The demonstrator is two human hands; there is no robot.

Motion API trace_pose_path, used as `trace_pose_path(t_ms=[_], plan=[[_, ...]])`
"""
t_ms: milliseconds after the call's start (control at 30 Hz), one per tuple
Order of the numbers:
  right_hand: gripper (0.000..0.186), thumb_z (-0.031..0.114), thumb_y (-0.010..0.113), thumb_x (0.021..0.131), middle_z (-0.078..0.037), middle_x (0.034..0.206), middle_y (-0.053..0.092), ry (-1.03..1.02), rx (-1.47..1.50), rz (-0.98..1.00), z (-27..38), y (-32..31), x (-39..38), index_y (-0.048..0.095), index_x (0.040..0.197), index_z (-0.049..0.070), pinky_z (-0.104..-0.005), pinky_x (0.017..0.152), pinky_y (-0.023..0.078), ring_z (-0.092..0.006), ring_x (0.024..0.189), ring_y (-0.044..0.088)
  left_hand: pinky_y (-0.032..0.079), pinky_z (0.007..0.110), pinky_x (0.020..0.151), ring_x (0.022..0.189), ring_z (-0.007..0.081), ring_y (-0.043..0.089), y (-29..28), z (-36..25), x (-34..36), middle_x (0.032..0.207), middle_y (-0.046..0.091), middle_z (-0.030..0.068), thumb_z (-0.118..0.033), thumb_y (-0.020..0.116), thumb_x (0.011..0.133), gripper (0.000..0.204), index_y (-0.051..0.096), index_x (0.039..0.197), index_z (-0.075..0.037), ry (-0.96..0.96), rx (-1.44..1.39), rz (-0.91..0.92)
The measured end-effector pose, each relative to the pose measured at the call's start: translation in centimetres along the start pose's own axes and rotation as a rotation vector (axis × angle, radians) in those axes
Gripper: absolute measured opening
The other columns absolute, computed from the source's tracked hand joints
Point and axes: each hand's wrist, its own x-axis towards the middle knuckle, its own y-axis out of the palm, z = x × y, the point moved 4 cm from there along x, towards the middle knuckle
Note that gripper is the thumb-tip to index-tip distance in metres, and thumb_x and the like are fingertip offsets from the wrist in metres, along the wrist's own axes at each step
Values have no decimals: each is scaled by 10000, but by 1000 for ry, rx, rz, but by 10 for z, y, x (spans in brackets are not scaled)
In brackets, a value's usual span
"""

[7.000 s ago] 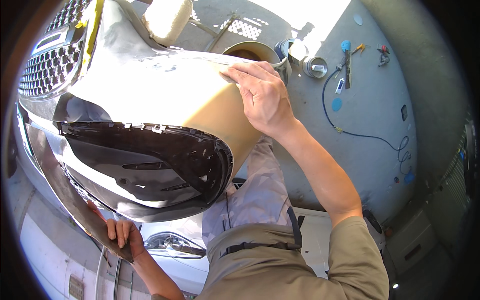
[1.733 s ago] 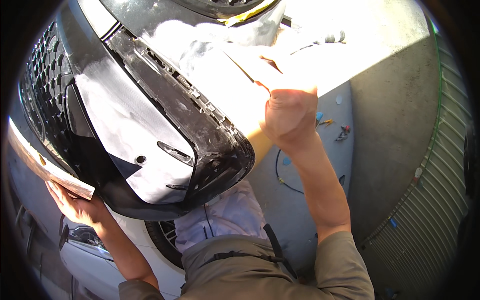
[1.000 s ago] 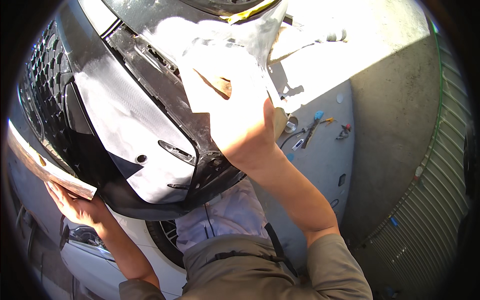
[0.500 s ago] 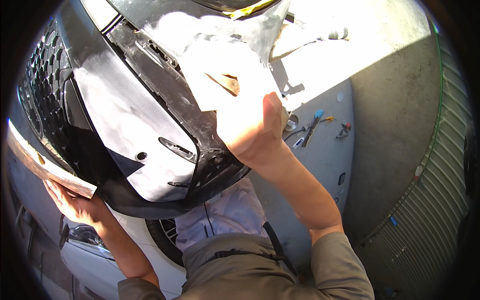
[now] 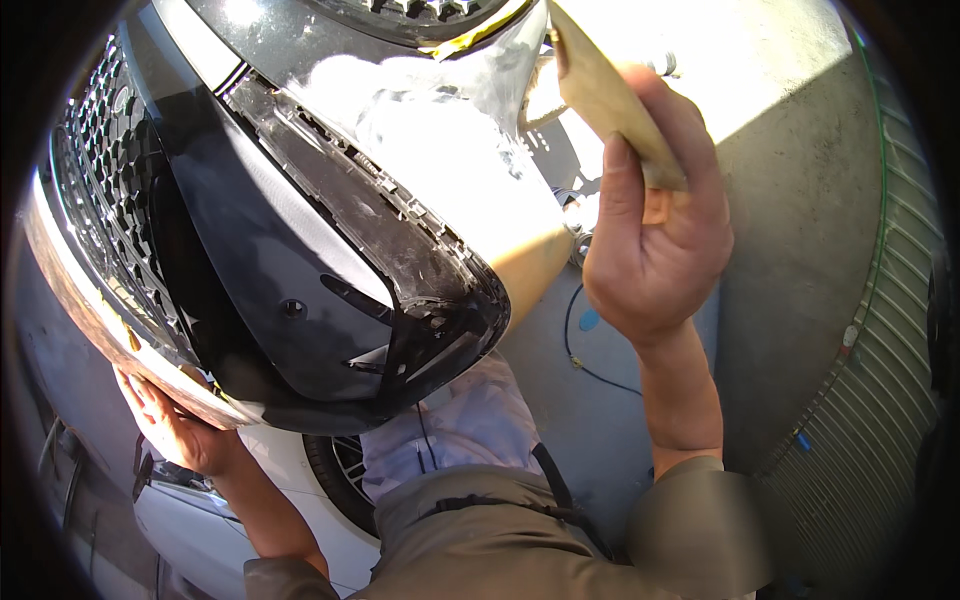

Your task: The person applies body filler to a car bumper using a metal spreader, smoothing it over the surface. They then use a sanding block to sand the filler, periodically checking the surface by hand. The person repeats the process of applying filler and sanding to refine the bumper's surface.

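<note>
A large black car bumper (image 5: 300, 250) lies tilted in front of me, with a honeycomb grille (image 5: 115, 190) on its left and a pale, sanded-looking patch (image 5: 450, 160) at the upper right. My left hand (image 5: 175, 425) holds its lower left edge from below, fingers lying along the rim. Off the bumper's right side, my right hand (image 5: 660, 210) is raised and pinches a tan folded sheet, apparently sandpaper (image 5: 615, 105), between thumb and fingers. The sheet is seen nearly edge-on and does not touch the bumper.
Yellow tape (image 5: 470, 40) clings to the bumper's top part. A white car (image 5: 290, 490) with a dark wheel (image 5: 340, 480) stands below it. On the grey floor lie a thin cable (image 5: 572, 350) and a blue disc (image 5: 589, 320). A ribbed shutter (image 5: 850, 440) curves along the right.
My right hand has lifted the sandpaper off the pale patch and moved right. The bumper has tilted, and its front panel has gone from sunlit to shaded. My left hand stays at the rim.
</note>
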Motion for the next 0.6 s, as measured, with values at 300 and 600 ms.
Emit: trace_pose_path(t_ms=[300,600], plan=[[292,150,672,970,-79,1268,648,-651,392,300,104,64,-41,727,1236,43,-615,1132,540,-259,1285,613,625,375,915,1104,259,740,104,-25,-97,1264,685,249,-272,501,1122,567,372,1570,50,-587,-113,141],[325,72,628,880,-165,1075,624,-123,-328,342,-14,31,-45,724,1190,86,-463,895,566,-361,983,634,441,212,346,318,123,508,73,-26,-60,517,599,83,-52,683,1026,675,233,1521,44,-389,-678,349]])
